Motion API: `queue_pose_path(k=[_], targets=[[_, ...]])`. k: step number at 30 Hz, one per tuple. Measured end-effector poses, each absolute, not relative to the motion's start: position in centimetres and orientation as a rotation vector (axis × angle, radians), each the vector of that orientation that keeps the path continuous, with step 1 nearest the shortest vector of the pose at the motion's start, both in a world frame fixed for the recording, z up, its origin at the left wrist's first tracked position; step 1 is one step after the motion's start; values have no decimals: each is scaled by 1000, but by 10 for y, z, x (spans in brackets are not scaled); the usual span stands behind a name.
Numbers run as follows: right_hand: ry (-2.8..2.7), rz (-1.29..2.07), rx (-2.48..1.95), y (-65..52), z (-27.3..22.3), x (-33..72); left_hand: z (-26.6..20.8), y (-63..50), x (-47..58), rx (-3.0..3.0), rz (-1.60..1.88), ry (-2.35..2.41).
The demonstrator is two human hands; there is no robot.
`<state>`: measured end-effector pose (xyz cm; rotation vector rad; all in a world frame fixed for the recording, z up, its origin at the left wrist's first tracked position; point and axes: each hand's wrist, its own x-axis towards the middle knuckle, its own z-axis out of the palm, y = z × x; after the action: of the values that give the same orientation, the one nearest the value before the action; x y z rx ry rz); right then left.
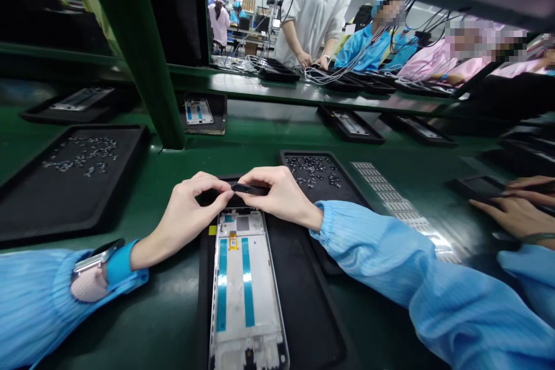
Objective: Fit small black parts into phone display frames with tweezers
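A phone mid-frame (234, 295) with a silver-white face and two blue strips lies lengthwise on a black tray (303, 300). Above its far end, my right hand (280, 193) is closed around slim black tweezers (251, 189), whose tip points left. My left hand (202, 196) meets that tip with thumb and forefinger pinched together. Whatever sits between those fingertips is too small to make out. A small orange flex piece (233, 241) shows on the upper part of the frame.
Small parts lie scattered in a black tray at left (78, 185) and another behind my right hand (312, 170). Strips of small labels (385, 193) run along the green bench. A green post (134, 46) rises at left. A co-worker's hands (520, 202) are at far right.
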<state>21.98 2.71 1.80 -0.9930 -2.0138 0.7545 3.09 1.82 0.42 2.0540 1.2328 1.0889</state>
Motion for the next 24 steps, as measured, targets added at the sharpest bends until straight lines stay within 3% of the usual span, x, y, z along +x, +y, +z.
queue_pose_path(k=[11, 24], targets=[[-2149, 827, -1154, 16, 14, 218, -7, 2, 8, 2546, 817, 1145], [-2192, 809, -1146, 12, 10, 217, -6, 1, 11, 2562, 803, 1103]])
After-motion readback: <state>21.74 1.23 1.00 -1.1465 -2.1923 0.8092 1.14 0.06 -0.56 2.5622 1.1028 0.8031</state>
